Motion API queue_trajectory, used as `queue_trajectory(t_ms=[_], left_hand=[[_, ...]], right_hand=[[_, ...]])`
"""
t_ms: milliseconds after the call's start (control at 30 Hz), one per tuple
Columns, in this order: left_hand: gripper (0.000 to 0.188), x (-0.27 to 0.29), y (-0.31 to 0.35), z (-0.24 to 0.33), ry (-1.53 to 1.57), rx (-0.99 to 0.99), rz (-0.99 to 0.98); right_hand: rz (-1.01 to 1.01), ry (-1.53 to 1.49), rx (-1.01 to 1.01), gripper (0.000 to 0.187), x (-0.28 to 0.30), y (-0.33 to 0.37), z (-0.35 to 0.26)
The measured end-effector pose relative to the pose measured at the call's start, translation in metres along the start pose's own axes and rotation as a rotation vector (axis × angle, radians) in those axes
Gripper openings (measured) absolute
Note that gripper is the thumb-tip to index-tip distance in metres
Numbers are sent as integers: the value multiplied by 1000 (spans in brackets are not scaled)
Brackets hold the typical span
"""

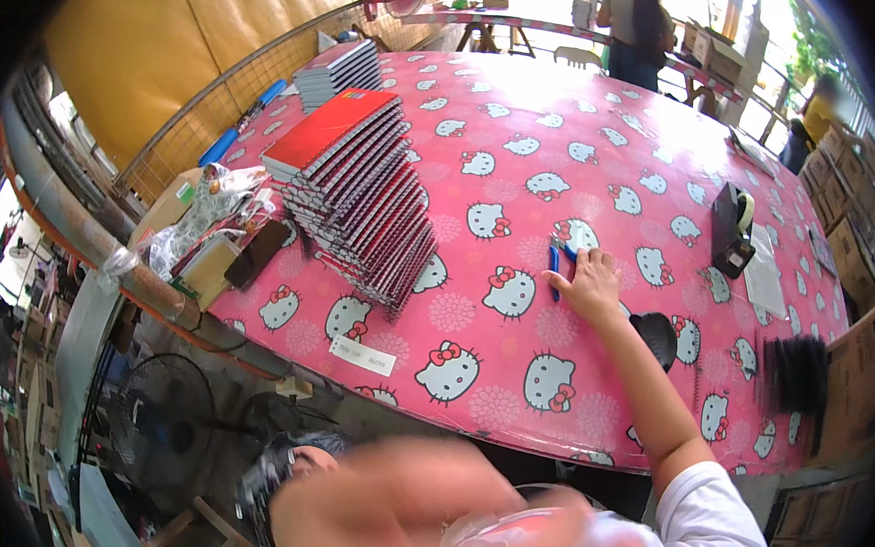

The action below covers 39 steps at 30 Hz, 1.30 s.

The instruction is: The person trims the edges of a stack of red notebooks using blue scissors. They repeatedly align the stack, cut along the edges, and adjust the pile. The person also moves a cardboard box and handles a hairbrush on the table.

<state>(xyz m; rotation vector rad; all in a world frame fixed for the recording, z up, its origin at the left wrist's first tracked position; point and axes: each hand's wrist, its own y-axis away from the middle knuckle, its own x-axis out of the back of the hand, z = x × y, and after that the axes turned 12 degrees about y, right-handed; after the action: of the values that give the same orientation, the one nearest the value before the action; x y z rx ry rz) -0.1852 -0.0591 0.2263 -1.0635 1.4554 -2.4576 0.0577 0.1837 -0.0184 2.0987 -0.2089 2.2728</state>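
My right hand [593,284] reaches over the pink patterned tabletop [481,321], its fingers stretched out and thumb apart. Under and beside those fingers lie blue-handled pliers [555,266], partly covered by the hand; no closed grip on them shows. Close to the camera, my left hand and arm [422,505] are smeared by motion, and the fingers cannot be made out. A tall, leaning stack of red-covered spiral notebooks [352,178] stands left of the pliers. Beside my right forearm sits a small black dish-like object [653,340].
A second notebook stack [337,74] stands farther back. A black tape dispenser [732,230] is at right, above black bristle-like strands [797,374] and a cardboard box [850,389]. A paper strip [362,356] lies near the front edge. Another person [635,26] stands beyond the table.
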Motion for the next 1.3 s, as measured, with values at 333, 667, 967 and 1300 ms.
queue_trajectory(t_ms=[333,667,967,1300], left_hand=[[4,-28,-9,-41,557,-344,-425],[64,-9,-61,-193,-652,661,-297],[47,-1,-60,-209,-471,539,-315],[30,5,-69,-204,-262,607,-291]], right_hand=[[-174,-452,246,56,13,-5,7],[-230,-1544,524,40,122,11,-80],[75,-1096,607,41,158,10,-114],[605,-724,675,40,177,15,-146]])
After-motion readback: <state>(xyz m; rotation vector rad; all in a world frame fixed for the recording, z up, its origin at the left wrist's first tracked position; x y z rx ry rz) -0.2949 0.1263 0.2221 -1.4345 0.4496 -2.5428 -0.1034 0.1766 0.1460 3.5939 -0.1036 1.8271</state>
